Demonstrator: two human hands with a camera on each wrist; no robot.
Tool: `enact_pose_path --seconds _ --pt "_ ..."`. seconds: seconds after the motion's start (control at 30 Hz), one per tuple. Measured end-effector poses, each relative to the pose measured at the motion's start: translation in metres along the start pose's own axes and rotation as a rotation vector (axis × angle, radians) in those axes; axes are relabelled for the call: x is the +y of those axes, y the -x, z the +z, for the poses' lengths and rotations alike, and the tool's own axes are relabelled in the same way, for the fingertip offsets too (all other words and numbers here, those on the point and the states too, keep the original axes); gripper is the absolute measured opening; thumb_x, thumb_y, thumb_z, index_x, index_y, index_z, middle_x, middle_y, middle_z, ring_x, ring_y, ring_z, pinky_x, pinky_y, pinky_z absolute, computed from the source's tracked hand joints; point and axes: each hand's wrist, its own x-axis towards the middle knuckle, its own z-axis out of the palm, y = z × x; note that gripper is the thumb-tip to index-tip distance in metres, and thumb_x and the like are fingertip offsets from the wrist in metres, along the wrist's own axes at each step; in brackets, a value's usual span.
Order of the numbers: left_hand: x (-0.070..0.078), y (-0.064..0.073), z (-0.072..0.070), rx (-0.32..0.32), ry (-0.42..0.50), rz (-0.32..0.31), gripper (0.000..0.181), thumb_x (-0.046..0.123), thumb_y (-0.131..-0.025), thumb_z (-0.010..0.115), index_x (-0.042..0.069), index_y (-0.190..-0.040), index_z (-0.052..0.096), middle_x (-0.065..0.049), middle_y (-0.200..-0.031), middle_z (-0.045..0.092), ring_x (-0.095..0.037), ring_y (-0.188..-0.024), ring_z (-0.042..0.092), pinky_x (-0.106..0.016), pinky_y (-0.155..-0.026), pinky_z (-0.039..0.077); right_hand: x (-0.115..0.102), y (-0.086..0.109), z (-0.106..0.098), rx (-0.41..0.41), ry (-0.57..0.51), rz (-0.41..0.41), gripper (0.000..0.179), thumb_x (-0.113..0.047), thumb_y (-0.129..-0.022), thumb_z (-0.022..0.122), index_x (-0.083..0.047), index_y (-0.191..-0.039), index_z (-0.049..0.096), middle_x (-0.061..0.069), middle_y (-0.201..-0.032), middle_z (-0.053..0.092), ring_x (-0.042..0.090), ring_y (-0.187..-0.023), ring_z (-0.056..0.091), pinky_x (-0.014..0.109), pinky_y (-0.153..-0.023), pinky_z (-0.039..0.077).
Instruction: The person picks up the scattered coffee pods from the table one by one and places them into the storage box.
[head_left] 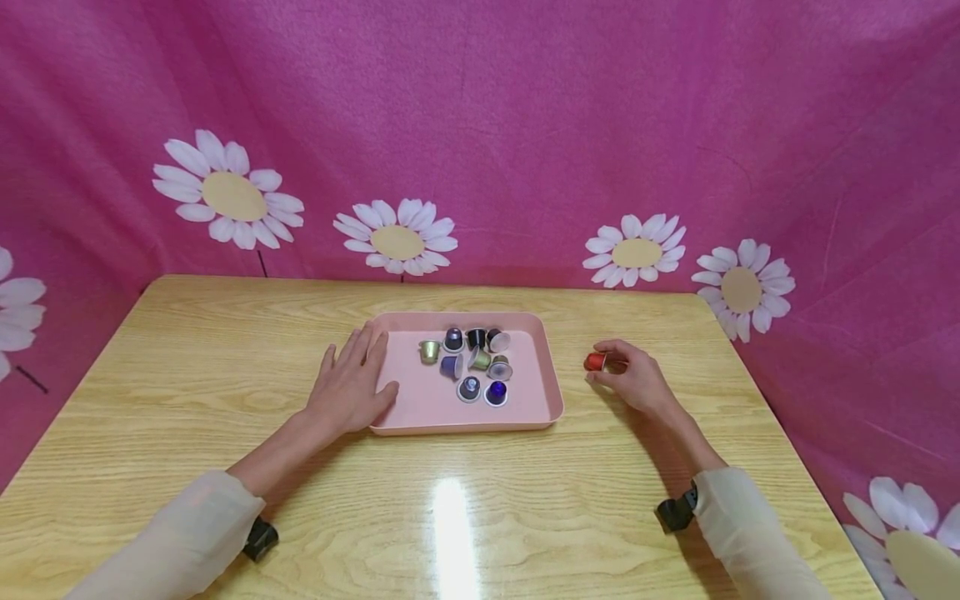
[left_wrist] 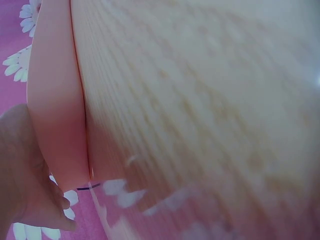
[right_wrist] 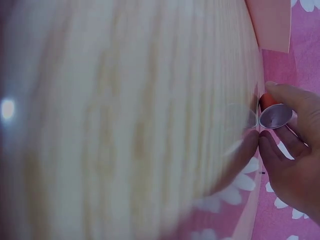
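Observation:
A pink tray [head_left: 450,425] lies on the table with several coffee capsules in it: gold, black, dark grey, purple and blue, some upright and some on their sides. My left hand [head_left: 348,385] lies over the tray's left rim, fingers straight and spread. In the left wrist view that hand [left_wrist: 22,175] touches the tray's outer wall [left_wrist: 55,100]. Right of the tray, my right hand [head_left: 636,379] holds a red coffee capsule [head_left: 595,362] between thumb and fingers, low at the tabletop. The capsule's silver lid [right_wrist: 276,116] faces the right wrist camera.
The wooden table [head_left: 225,350] extends on all sides of the tray. Behind it hangs a pink cloth [head_left: 480,125] with white daisies. Black wrist devices [head_left: 677,510] sit at both sleeve cuffs. Light glares off the table's front [head_left: 453,533].

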Motion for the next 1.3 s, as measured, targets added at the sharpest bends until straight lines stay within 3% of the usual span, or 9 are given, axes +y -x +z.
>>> enact_pose_path --seconds 0.33,0.67,0.93,1.3 --pt "0.000 0.001 -0.001 0.004 -0.002 0.005 0.079 0.036 -0.097 0.055 -0.004 -0.156 0.021 -0.025 -0.163 0.009 -0.043 -0.148 0.012 -0.064 -0.114 0.007 -0.001 -0.001 0.000 0.009 0.065 0.006 0.042 -0.005 -0.085 0.079 0.004 -0.123 0.064 0.021 -0.112 0.067 0.033 -0.100 0.065 0.044 -0.089 0.051" --pt "0.001 0.000 -0.002 0.001 -0.004 0.006 0.078 0.036 -0.097 0.055 -0.004 -0.156 0.022 -0.026 -0.163 0.010 -0.043 -0.148 0.012 -0.064 -0.114 0.007 -0.003 -0.002 -0.003 0.006 0.060 0.036 0.034 -0.006 -0.086 0.078 0.003 -0.117 0.067 0.016 -0.099 0.070 0.027 -0.091 0.067 0.018 -0.074 0.049" --pt "0.002 0.000 -0.002 0.000 -0.006 0.006 0.078 0.035 -0.097 0.055 -0.004 -0.156 0.022 -0.026 -0.162 0.010 -0.043 -0.148 0.012 -0.065 -0.114 0.008 -0.007 -0.001 -0.005 0.010 0.069 0.051 0.030 -0.008 -0.087 0.078 0.000 -0.115 0.068 0.016 -0.103 0.070 0.027 -0.092 0.068 0.019 -0.074 0.051" --pt "0.001 0.000 -0.002 0.001 -0.001 0.007 0.078 0.035 -0.097 0.055 -0.004 -0.156 0.022 -0.026 -0.162 0.010 -0.043 -0.148 0.012 -0.065 -0.114 0.007 -0.029 -0.002 -0.007 0.023 0.050 -0.016 0.027 -0.005 -0.087 0.076 0.000 -0.113 0.069 0.015 -0.107 0.071 0.031 -0.102 0.067 0.032 -0.084 0.054"
